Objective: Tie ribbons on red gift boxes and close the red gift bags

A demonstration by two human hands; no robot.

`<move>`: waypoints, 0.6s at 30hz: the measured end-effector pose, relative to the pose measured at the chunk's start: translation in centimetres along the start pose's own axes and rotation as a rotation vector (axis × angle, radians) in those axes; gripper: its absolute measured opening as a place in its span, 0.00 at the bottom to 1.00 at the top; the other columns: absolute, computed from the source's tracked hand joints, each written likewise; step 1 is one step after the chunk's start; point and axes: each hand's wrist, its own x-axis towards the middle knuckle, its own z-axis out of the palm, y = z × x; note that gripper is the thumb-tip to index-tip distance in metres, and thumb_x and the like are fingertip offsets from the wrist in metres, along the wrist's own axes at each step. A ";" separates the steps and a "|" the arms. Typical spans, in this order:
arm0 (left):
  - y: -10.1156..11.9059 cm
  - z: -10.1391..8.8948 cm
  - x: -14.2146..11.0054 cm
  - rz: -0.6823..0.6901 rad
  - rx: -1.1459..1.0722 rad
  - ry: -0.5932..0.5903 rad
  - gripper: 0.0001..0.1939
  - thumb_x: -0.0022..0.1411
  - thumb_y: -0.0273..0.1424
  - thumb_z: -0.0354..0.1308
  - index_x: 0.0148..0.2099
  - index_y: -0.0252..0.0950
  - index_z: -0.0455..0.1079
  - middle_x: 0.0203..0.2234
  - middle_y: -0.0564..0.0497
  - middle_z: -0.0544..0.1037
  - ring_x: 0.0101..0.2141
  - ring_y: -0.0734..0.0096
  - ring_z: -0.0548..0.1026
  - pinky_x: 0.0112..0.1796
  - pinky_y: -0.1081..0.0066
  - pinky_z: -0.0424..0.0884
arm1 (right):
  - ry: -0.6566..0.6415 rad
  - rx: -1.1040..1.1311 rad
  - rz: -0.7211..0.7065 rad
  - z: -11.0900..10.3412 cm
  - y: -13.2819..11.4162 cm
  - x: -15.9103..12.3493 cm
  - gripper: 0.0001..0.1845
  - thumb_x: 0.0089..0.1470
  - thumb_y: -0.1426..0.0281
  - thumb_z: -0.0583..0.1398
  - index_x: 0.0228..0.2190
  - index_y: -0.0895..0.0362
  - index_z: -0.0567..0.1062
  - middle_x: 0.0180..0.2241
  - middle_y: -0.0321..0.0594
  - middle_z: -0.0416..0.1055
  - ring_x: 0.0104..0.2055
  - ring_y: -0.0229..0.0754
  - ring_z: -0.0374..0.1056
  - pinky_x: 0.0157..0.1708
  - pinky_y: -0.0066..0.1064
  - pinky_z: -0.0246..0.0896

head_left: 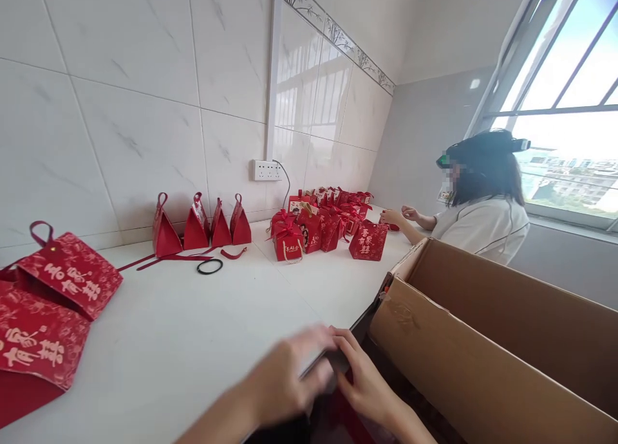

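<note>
My left hand [282, 373] is smeared by motion at the lower middle, beside a dark, thin-edged object [340, 360] whose kind I cannot make out. From the other side, the bent fingers of my right hand [362, 373] close on that object's upper edge. Below the hands lies something dark red and shiny [338, 418], partly hidden by them. To the right of my right hand stands an open cardboard box [434, 341], its near flap folded outward. Large red gift boxes [82, 273] with loop handles and pale lettering sit on the white table [193, 347] at far left.
Several tent-shaped red boxes [167, 235] line the tiled wall. Red ribbon strips [178, 259] and a black ring [209, 266] lie before them. More red boxes [321, 228] cluster farther back, below a power strip [266, 170]. A co-worker [487, 219] sits beyond the cardboard box.
</note>
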 end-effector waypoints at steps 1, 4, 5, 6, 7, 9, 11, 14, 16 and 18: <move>-1.0 -0.6 0.5 -0.106 0.083 0.113 0.23 0.65 0.37 0.42 0.60 0.39 0.62 0.57 0.45 0.65 0.59 0.62 0.61 0.59 0.56 0.57 | 0.015 0.007 0.004 0.0 -0.1 0.0 0.29 0.44 0.83 0.50 0.50 0.55 0.63 0.55 0.47 0.57 0.60 0.44 0.53 0.60 0.43 0.51; -2.9 -0.5 1.5 -0.370 0.334 0.159 0.33 0.61 0.45 0.47 0.63 0.32 0.57 0.62 0.37 0.55 0.63 0.48 0.49 0.60 0.44 0.47 | 0.064 0.016 0.012 0.5 -0.4 0.1 0.27 0.45 0.82 0.50 0.49 0.55 0.63 0.55 0.47 0.57 0.60 0.44 0.54 0.59 0.43 0.52; -2.8 0.2 1.7 -0.358 0.339 0.075 0.36 0.59 0.48 0.48 0.64 0.31 0.55 0.63 0.36 0.50 0.63 0.46 0.46 0.60 0.44 0.46 | 0.074 0.029 0.007 0.6 -0.4 0.1 0.27 0.45 0.82 0.50 0.48 0.56 0.64 0.54 0.47 0.58 0.60 0.44 0.54 0.59 0.43 0.52; -2.4 1.0 1.8 -0.294 0.309 -0.013 0.39 0.58 0.51 0.49 0.64 0.32 0.53 0.63 0.37 0.47 0.63 0.46 0.43 0.60 0.44 0.46 | 0.085 0.052 -0.003 0.5 -0.5 0.2 0.26 0.44 0.82 0.50 0.47 0.56 0.65 0.54 0.48 0.59 0.59 0.43 0.55 0.58 0.42 0.52; -1.8 1.9 1.9 -0.207 0.264 -0.092 0.43 0.55 0.53 0.50 0.65 0.32 0.51 0.64 0.37 0.45 0.63 0.46 0.43 0.60 0.46 0.46 | 0.089 0.080 -0.012 0.2 -0.6 0.3 0.23 0.44 0.82 0.50 0.43 0.57 0.66 0.53 0.48 0.61 0.58 0.43 0.57 0.58 0.41 0.54; -0.6 3.5 2.1 -0.073 0.180 -0.166 0.45 0.53 0.53 0.54 0.65 0.31 0.51 0.63 0.36 0.47 0.63 0.47 0.45 0.60 0.49 0.51 | 0.071 0.127 -0.007 -1.1 -0.8 0.6 0.14 0.44 0.81 0.50 0.34 0.57 0.67 0.50 0.46 0.65 0.55 0.43 0.61 0.53 0.36 0.59; -0.5 5.0 2.4 -0.025 0.151 -0.114 0.41 0.54 0.49 0.55 0.64 0.32 0.53 0.62 0.37 0.53 0.62 0.49 0.52 0.59 0.51 0.57 | 0.012 0.122 0.058 -3.3 -1.4 1.1 0.07 0.46 0.80 0.52 0.28 0.57 0.67 0.42 0.43 0.71 0.45 0.42 0.68 0.44 0.32 0.64; -2.7 7.5 2.6 0.165 0.295 0.005 0.25 0.57 0.38 0.56 0.57 0.40 0.66 0.54 0.47 0.70 0.59 0.52 0.59 0.57 0.54 0.62 | -0.070 -0.029 0.174 -7.6 -2.6 2.4 0.07 0.53 0.73 0.53 0.29 0.57 0.71 0.30 0.38 0.74 0.32 0.39 0.69 0.35 0.29 0.64; -5.1 9.5 2.5 0.373 0.507 0.089 0.12 0.58 0.30 0.55 0.43 0.42 0.76 0.42 0.50 0.79 0.59 0.52 0.60 0.57 0.52 0.61 | -0.050 -0.152 0.192 -10.0 -3.4 3.9 0.10 0.56 0.70 0.53 0.30 0.57 0.73 0.29 0.38 0.74 0.32 0.39 0.69 0.33 0.29 0.63; -6.9 11.2 2.3 0.450 0.659 0.190 0.11 0.59 0.26 0.53 0.37 0.40 0.77 0.39 0.49 0.79 0.60 0.54 0.60 0.57 0.54 0.62 | 0.026 -0.241 0.184 -11.6 -3.9 6.2 0.10 0.57 0.69 0.53 0.30 0.57 0.73 0.30 0.38 0.74 0.33 0.40 0.69 0.34 0.28 0.62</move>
